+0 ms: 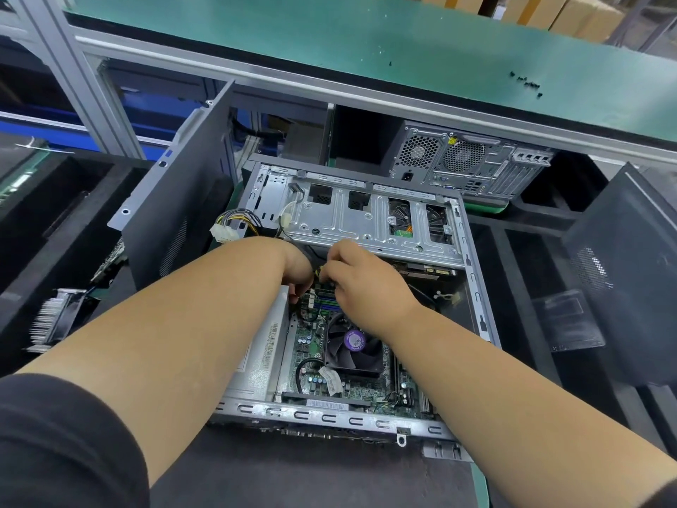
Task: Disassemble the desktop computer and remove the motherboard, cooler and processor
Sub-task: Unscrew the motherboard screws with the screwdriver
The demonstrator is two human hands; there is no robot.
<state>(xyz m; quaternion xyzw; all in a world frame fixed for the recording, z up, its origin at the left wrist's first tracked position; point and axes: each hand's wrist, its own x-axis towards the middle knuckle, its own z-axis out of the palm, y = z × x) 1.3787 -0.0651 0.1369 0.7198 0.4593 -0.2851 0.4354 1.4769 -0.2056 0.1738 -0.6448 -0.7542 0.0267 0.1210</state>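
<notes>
Both hands, left (298, 275) and right (357, 276), fingers curled, pinched a cable connector (318, 273) above the motherboard (311, 364), seated in the open case (472, 273). Judged step: unplugging cables; next, pull straight.

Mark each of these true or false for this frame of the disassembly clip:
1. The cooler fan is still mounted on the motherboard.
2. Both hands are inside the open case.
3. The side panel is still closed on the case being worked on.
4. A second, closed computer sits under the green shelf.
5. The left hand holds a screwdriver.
1. True: the cooler fan sits on the motherboard.
2. True: the left hand and right hand meet at cables near the drive cage.
3. False: the open case shows its inside.
4. True: the second computer stands under the green shelf.
5. False: no screwdriver is visible.
</notes>
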